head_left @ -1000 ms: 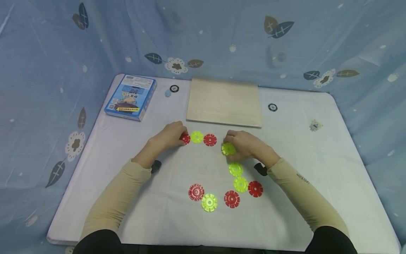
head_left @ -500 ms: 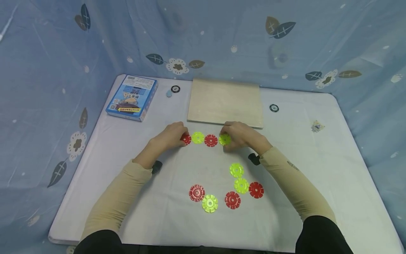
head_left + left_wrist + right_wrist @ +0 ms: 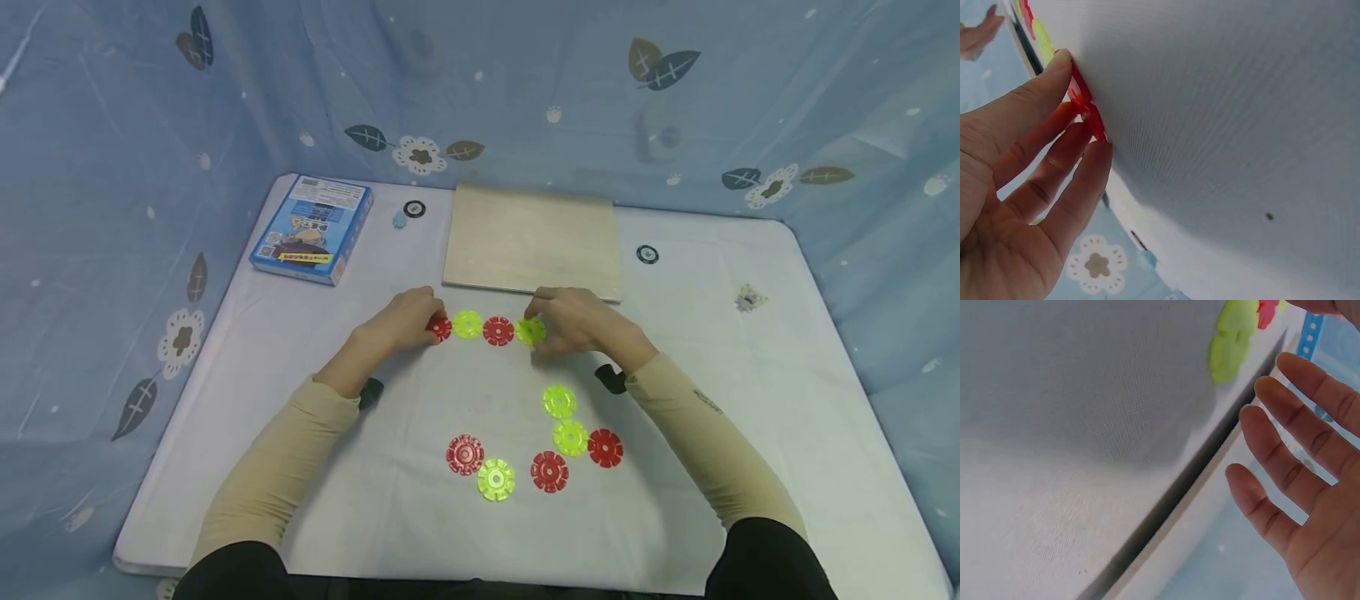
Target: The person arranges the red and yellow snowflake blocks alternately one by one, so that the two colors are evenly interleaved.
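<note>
Apparently the step in hand is lining up slotted plastic discs into a row of alternating colours in the middle of the white surface (image 3: 360, 521). The left hand (image 3: 401, 320) pinches the red end disc (image 3: 441, 330) between thumb and fingertips, at the row's left end; rightward follow a yellow-green disc (image 3: 468, 324), a second red disc (image 3: 498, 331) and, last, a yellow-green end disc (image 3: 529, 332). The right hand (image 3: 576, 322) is arched round that last one, its fingers spread and apart from it in the right wrist view, so it looks released. The next move probably calls for closing up any gap there, then fetching another red piece; the near loose discs include a red disc on the right (image 3: 605, 447), a red disc in the middle (image 3: 550, 472) and a red disc on the left (image 3: 465, 454), with three yellow-green ones among them. At the far side lie a pale flat board (image 3: 532, 242) and, farther left, a blue printed box (image 3: 309, 229); a small black ring mark (image 3: 414, 209) shows between them. Blue patterned cloth (image 3: 540, 50), with leaves and flowers, hangs behind and at both sides.
</note>
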Available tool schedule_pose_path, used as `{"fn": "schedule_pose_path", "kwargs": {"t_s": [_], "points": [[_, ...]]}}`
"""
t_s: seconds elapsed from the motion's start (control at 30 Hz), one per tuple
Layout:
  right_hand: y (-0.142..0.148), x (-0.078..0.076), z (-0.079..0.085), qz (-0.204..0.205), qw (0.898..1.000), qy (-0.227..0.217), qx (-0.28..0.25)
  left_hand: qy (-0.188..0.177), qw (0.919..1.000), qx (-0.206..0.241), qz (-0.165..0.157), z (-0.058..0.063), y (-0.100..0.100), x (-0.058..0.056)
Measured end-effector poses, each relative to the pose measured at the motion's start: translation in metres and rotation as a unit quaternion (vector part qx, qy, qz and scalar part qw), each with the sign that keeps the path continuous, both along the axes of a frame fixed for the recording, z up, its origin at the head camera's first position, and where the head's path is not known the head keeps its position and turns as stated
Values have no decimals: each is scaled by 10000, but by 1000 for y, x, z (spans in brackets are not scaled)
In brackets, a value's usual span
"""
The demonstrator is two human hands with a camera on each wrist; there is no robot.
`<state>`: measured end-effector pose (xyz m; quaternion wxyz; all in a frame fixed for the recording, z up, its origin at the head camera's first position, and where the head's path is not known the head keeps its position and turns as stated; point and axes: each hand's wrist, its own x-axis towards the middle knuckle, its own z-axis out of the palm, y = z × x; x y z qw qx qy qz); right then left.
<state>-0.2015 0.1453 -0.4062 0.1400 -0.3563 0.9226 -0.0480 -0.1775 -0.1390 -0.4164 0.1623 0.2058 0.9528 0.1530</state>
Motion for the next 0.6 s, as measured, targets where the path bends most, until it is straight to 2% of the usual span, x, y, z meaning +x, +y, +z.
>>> {"fn": "schedule_pose_path", "kwargs": {"t_s": [0.2,0.6], "points": [[5,21,7,222,9997,-15,-65,1,10000,-22,48,0,-1,0],[17,65,0,659,9977,-32,-175,38,10000,39,8,1,0,1]]}}
